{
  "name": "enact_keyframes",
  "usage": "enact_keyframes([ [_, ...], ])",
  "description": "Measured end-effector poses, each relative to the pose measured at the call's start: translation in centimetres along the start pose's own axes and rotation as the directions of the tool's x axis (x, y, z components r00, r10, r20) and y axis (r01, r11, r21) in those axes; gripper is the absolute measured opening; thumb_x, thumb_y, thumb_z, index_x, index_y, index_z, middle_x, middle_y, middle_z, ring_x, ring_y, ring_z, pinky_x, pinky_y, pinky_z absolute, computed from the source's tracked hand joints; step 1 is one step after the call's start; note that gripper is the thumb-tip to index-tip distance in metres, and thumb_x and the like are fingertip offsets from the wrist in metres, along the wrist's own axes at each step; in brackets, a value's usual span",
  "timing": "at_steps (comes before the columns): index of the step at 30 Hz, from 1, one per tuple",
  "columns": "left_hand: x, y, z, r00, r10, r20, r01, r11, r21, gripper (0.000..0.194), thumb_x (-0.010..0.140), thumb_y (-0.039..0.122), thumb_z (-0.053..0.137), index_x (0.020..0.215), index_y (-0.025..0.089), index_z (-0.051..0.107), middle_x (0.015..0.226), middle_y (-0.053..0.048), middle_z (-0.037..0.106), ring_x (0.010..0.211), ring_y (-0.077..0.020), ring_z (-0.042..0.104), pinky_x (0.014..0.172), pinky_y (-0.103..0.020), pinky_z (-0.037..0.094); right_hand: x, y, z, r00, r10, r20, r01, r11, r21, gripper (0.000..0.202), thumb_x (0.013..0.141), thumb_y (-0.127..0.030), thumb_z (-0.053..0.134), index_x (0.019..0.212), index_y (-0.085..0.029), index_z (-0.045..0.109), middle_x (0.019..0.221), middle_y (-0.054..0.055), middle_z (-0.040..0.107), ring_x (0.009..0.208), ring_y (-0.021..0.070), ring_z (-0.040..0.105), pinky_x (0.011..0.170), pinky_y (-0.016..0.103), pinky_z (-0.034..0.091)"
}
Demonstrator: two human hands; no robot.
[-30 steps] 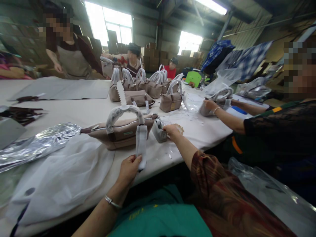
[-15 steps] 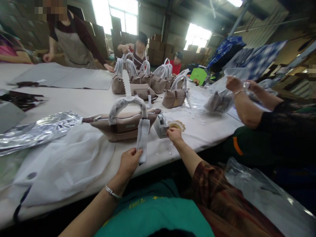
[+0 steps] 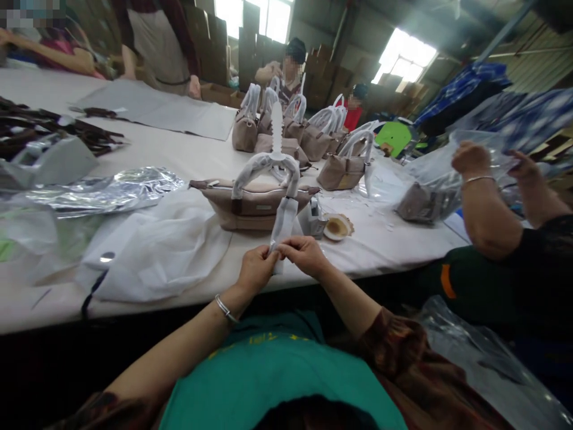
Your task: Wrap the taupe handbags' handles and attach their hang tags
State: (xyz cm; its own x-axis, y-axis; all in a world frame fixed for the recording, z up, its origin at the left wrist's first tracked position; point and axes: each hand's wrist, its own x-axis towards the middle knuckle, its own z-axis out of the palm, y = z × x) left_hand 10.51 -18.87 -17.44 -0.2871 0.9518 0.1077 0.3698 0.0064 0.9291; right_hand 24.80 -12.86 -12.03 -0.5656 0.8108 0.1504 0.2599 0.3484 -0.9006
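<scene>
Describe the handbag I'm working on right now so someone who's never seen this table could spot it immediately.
On the long white table, look at the near edge, just beyond the left hand and right hand. The beige handbag lies there alone, with a white wrapping strip hanging from its handle into both hands. The other beige handbags stand clustered farther back, untouched.

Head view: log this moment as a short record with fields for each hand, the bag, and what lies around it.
left hand: pinches the lower end of the white foam strip
right hand: pinches the same strip end, fingertips meeting the left hand's
strip: hangs from the wrapped handle of the beige handbag
handbag: lying on the white table, near its front edge
beside bag: tape dispenser and tape roll on its right; white dust bag on its left
further back: more handbags standing
co-worker: on the right, hands in a clear plastic bag
</scene>
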Motion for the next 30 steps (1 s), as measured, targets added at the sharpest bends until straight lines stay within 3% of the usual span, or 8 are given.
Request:
enact_keyframes([
  [5,-0.4,0.2,-0.3,0.998,0.052,-0.029,-0.044,0.974,0.224,0.030,0.090,0.034,0.051,0.070,0.016,0.063,0.061,-0.001,0.057,0.060,-0.0135,0.048,0.059,-0.026,0.029,1.9,-0.1,1.7,0.994,0.099,-0.053,-0.105,0.984,-0.145,0.021,0.081,-0.027,0.063,0.065,-0.017,0.070,0.059,-0.001,0.067,0.061,0.0128,0.061,0.063,0.022,0.045],
  [11,-0.7,-0.1,0.0,0.989,0.148,-0.007,-0.135,0.922,0.362,0.025,0.094,0.025,0.049,0.080,0.016,0.067,0.073,-0.007,0.067,0.067,-0.0185,0.058,0.066,-0.029,0.036,2.7,-0.2,1.9,0.971,0.226,-0.077,-0.238,0.896,-0.376,0.030,0.081,-0.034,0.065,0.055,-0.018,0.066,0.053,0.000,0.063,0.057,0.0138,0.059,0.058,0.024,0.040],
  [16,-0.6,-0.3,0.2,0.983,0.181,0.019,-0.169,0.868,0.466,0.025,0.095,0.022,0.046,0.088,0.012,0.068,0.081,-0.013,0.070,0.076,-0.0221,0.063,0.071,-0.031,0.041,3.5,-0.9,2.3,0.967,0.230,-0.106,-0.244,0.735,-0.632,0.034,0.081,-0.042,0.063,0.056,-0.019,0.065,0.062,0.006,0.066,0.067,0.0203,0.061,0.060,0.029,0.039],
  [23,-0.8,-0.4,0.4,0.983,0.179,0.048,-0.179,0.850,0.495,0.022,0.092,0.017,0.046,0.090,0.013,0.068,0.084,-0.013,0.071,0.078,-0.0227,0.064,0.072,-0.031,0.044,4.0,-1.2,2.8,0.975,0.207,-0.077,-0.191,0.613,-0.766,0.018,0.078,-0.026,0.061,0.065,-0.016,0.069,0.074,0.016,0.069,0.074,0.0307,0.064,0.065,0.036,0.042],
  [27,-0.6,-0.3,0.1,0.989,0.148,0.021,-0.142,0.879,0.454,0.021,0.091,0.019,0.048,0.086,0.015,0.068,0.081,-0.012,0.071,0.076,-0.0218,0.064,0.070,-0.030,0.041,3.3,-1.0,2.5,0.987,0.134,-0.088,-0.155,0.643,-0.750,0.024,0.082,-0.032,0.061,0.067,-0.017,0.070,0.072,0.014,0.070,0.073,0.0266,0.064,0.065,0.033,0.042],
  [30,-0.3,0.0,-0.4,0.995,0.101,-0.018,-0.084,0.900,0.429,0.025,0.093,0.027,0.048,0.083,0.016,0.068,0.078,-0.010,0.070,0.072,-0.0206,0.062,0.068,-0.030,0.038,2.7,-0.6,1.9,0.998,0.059,-0.037,-0.069,0.792,-0.607,0.024,0.085,-0.031,0.061,0.067,-0.018,0.070,0.069,0.005,0.069,0.070,0.0184,0.062,0.065,0.027,0.042],
])
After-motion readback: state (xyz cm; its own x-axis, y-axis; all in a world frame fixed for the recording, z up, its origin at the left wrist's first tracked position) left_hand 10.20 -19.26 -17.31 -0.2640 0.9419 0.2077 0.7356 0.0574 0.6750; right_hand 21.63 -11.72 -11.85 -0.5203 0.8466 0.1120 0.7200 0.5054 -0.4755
